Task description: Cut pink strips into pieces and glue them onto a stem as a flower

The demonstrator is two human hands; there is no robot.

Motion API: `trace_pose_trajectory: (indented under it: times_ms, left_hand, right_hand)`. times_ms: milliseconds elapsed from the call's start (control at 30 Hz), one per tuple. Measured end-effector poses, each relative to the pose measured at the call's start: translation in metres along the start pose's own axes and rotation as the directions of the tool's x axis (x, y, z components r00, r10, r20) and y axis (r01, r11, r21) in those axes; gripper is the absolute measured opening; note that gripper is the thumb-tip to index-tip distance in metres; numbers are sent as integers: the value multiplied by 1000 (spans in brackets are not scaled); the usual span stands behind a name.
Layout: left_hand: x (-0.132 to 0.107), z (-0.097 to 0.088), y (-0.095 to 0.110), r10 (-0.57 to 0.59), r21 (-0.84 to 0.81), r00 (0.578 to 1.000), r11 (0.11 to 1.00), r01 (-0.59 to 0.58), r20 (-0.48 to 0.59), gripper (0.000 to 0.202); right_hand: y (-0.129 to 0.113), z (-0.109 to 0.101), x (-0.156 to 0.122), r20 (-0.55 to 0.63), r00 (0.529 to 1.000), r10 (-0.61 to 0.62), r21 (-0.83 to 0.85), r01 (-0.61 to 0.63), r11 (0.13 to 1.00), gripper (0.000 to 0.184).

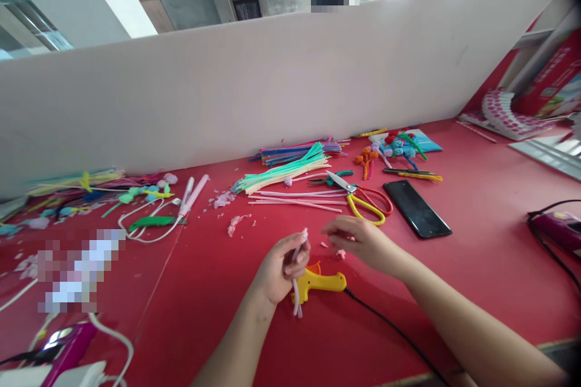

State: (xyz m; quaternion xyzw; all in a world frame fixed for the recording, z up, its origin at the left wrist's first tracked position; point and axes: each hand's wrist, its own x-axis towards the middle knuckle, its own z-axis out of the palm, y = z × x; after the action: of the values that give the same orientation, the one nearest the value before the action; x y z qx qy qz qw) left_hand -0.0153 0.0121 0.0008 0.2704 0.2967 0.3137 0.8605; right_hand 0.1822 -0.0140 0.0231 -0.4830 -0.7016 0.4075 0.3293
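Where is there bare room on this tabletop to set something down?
Bare red tabletop lies between the green object and the left hand, and again between the black phone and the purple device at the right edge. It is crowded before the white partition, with bundled stems and scissors, and around the yellow glue gun.

A left hand [278, 267] grips a pale pink stem [296, 297] over a yellow glue gun [324, 282]. The right hand [363, 240] hovers nearby.

Cannot see the middle of the pale pipe cleaner [296, 299] inside the left hand [282, 266], nor follow the black cord [389, 323] below the view.
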Motion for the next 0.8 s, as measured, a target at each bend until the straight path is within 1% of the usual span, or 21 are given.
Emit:
trace_pose_trajectory:
  times_ms: [67,133,200,367,567,700,800]
  left_hand:
    - [0,0,-2,-15,12,1000,1000,15,-4,19]
    - [1,2,-4,-30,23,1000,999,30,-8,20]
    - [1,3,-5,-40,35,999,999,41,-15,20]
    - [0,7,-6,-55,39,998,998,56,-10,18]
    - [0,8,-9,-79,51,997,996,80,-11,19]
    - [0,8,-10,-74,54,997,996,73,0,19]
    - [0,8,-9,-79,63,997,995,79,-2,19]
  right_hand:
    - [-2,4,1,-45,998,34,179,-25,983,13]
    - [-3,8,2,-88,993,75,332,-42,943,11]
    - [-5,11,2,-114,988,108,419,-50,906,11]
    - [-10,18,4,-94,982,164,544,-87,834,17]
    - [-9,22,5,-78,981,179,644,-88,760,15]
    - [-8,21,5,-56,979,195,653,-112,749,17]
    - [-8,21,5,-65,976,207,645,-117,755,18]
